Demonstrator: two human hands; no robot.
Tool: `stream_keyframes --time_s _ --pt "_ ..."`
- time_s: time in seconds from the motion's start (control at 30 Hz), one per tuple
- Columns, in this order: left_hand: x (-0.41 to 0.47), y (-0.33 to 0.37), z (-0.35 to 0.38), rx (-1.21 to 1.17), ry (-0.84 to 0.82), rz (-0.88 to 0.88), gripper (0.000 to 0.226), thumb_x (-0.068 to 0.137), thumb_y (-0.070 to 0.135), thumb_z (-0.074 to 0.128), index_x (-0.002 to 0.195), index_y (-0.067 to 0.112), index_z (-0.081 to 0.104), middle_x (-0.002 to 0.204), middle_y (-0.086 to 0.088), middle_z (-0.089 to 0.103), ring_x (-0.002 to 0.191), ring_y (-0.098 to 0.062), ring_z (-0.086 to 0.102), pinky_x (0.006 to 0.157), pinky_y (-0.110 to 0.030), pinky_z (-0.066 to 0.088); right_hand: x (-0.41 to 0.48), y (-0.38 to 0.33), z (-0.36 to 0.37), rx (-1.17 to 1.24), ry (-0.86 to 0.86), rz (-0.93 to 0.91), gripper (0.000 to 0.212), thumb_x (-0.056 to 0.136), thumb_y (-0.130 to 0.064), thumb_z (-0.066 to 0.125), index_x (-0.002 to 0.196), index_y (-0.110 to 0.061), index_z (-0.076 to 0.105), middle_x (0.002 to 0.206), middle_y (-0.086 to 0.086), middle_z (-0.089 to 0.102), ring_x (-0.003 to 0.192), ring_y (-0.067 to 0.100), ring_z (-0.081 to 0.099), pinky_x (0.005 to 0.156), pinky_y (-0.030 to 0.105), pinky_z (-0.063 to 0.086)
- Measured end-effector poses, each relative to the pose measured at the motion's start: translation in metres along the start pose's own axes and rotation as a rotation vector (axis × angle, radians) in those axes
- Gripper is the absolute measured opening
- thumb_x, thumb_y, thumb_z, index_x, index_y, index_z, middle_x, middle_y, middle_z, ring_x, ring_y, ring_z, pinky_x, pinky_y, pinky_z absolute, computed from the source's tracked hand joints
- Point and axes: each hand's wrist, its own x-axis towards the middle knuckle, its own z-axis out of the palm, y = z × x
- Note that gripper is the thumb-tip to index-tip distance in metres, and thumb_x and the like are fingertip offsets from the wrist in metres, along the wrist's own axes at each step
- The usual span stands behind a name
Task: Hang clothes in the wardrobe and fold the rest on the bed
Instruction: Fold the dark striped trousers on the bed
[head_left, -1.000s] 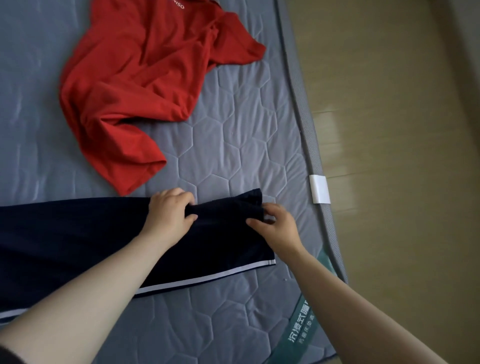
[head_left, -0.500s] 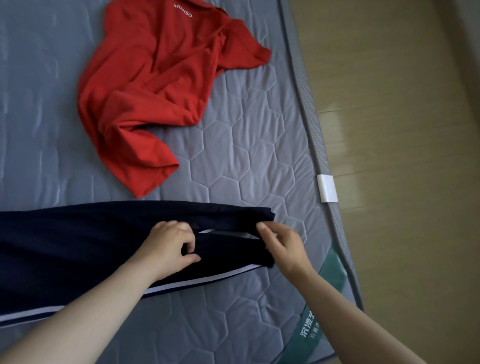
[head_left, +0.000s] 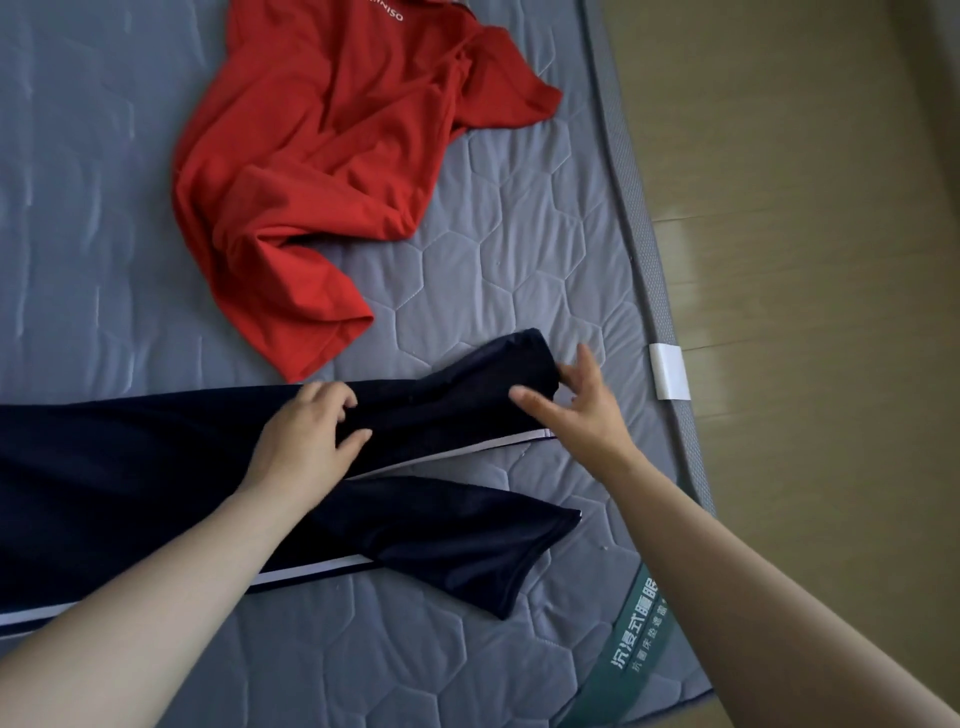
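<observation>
Dark navy trousers (head_left: 156, 467) with a white side stripe lie across the grey quilted mattress (head_left: 519, 249), legs pointing right. The two legs are spread apart: the far leg (head_left: 467, 395) is raised a little, while the near leg (head_left: 457, 540) lies flat. My left hand (head_left: 306, 441) grips the far leg at its middle, fingers curled into the cloth. My right hand (head_left: 576, 410) pinches that leg's hem end between thumb and fingers, the other fingers spread. A crumpled red T-shirt (head_left: 332, 171) lies beyond the trousers, apart from them.
The mattress edge runs down the right side, with a white tag (head_left: 669, 371) and a green printed label (head_left: 639, 639) on it. Wooden floor (head_left: 805, 260) lies to the right of the bed.
The two trouser legs lay stacked together; now the upper one has been drawn away from me by both hands, uncovering the lower leg. The right hand moved up to the hem end.
</observation>
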Motion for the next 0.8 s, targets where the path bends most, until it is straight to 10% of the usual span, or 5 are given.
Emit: stream_keyframes --time_s 0.17,0.4,0.53,0.8 --pt "0.026 0.005 0.014 0.071 -0.008 -0.013 0.045 0.089 0.027 0.065 0.128 0.007 0.056 0.129 -0.015 0.055 0.119 -0.037 0.047 0.103 -0.043 0.036 -0.001 0.026 0.008 -0.133 -0.024 0.089 0.015 0.084 -0.036 0.072 0.083 -0.024 0.063 0.073 -0.015 0.060 0.068 -0.001 0.055 0.051 0.002 0.038" --pt "0.044 0.012 0.009 -0.064 0.041 -0.122 0.010 0.084 0.021 0.069 0.088 0.013 0.069 0.094 -0.010 0.063 0.093 -0.032 0.059 0.079 -0.039 0.045 -0.027 0.052 0.009 -0.265 0.130 0.185 0.034 0.096 -0.029 0.056 0.068 -0.012 0.050 0.062 0.001 0.053 0.060 0.018 0.051 0.054 0.029 0.037" --pt "0.050 0.020 0.013 -0.011 0.064 -0.019 0.013 0.089 0.013 0.061 0.094 0.007 0.071 0.095 -0.016 0.065 0.091 -0.038 0.059 0.077 -0.045 0.047 -0.046 0.074 0.019 -0.431 0.137 0.235 0.014 0.095 -0.024 0.053 0.090 -0.012 0.057 0.091 0.010 0.065 0.087 0.032 0.060 0.065 0.030 0.035" --pt "0.075 0.014 0.007 -0.041 0.061 0.058 0.019 0.094 0.014 0.053 0.098 0.012 0.071 0.096 -0.015 0.069 0.094 -0.036 0.061 0.076 -0.042 0.046 0.019 0.019 0.024 0.276 0.309 0.256 0.044 0.084 -0.046 0.068 0.112 -0.013 0.057 0.091 -0.006 0.060 0.088 0.011 0.057 0.079 0.024 0.042"
